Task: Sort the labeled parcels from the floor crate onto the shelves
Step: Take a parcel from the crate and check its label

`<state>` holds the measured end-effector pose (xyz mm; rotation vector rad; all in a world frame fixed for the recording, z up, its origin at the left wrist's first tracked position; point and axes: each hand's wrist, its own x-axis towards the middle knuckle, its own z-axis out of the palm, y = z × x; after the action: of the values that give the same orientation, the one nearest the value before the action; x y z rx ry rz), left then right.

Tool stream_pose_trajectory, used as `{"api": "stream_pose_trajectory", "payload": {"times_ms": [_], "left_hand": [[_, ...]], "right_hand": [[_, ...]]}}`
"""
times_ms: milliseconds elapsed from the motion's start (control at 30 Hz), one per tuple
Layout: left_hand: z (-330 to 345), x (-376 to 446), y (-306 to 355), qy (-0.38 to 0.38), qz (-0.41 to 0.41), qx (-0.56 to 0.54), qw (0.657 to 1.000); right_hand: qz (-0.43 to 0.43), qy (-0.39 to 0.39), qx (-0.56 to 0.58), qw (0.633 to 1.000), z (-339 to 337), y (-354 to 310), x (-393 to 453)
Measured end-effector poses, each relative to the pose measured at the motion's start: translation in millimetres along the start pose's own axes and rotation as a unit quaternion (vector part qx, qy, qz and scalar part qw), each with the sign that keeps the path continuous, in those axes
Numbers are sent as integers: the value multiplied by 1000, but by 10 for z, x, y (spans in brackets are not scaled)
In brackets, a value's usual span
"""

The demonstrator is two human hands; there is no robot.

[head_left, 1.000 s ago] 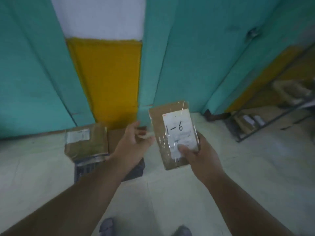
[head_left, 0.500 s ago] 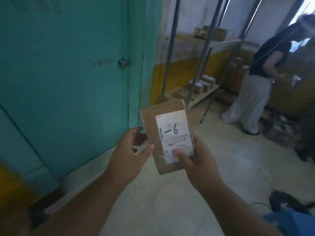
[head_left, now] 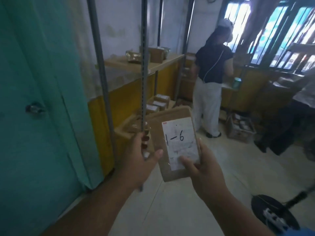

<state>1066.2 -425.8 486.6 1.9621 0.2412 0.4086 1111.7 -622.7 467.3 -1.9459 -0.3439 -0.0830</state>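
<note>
A flat brown cardboard parcel [head_left: 172, 143], white label handwritten "1-6", is held upright before the shelves [head_left: 144, 65]; right hand [head_left: 202, 174] grips its lower edge, left hand [head_left: 141, 155] fingers curl at its side.

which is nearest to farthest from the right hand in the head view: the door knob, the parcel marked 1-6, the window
1. Parcel: in the right hand, thumb on its label.
2. Door knob: far left, on the teal door.
3. Window: upper right, across the room.
</note>
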Motion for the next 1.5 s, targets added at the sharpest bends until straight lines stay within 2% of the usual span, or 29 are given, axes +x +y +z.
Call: {"api": "stream_pose_trajectory", "payload": {"times_ms": [167, 367, 433, 533, 867, 1000, 1167, 1300, 1500], "left_hand": [[726, 1128, 250, 8, 48, 4, 999], [1559, 2408, 539, 45, 67, 0, 997], [1745, 2795, 666, 60, 65, -3, 996], [1937, 3424, 847, 87, 66, 15, 994], [2302, 5652, 1084, 151, 133, 119, 972], [2434, 6335, 1273, 156, 150, 151, 964], [2612, 7020, 1328, 214, 170, 233, 933], [2786, 7437, 1383, 269, 175, 253, 913], [3001, 7794, 1541, 336, 105, 343, 871]], "right_hand": [[-23, 54, -7, 998, -409, 321, 1053], [-77, 53, -27, 995, -951, 691, 2599], [-87, 29, -26, 995, -1124, 743, 3133], [-109, 7, -19, 994, -1272, 760, 3971], [-151, 23, 95, 984, -1282, 678, 6516], [-184, 26, 51, 981, -1425, 531, 7344], [-219, 5, 16, 976, -1428, 467, 8264], [-259, -51, -3, 964, -1380, 525, 8947], [-339, -235, 24, 911, -1327, 537, 9795]]}}
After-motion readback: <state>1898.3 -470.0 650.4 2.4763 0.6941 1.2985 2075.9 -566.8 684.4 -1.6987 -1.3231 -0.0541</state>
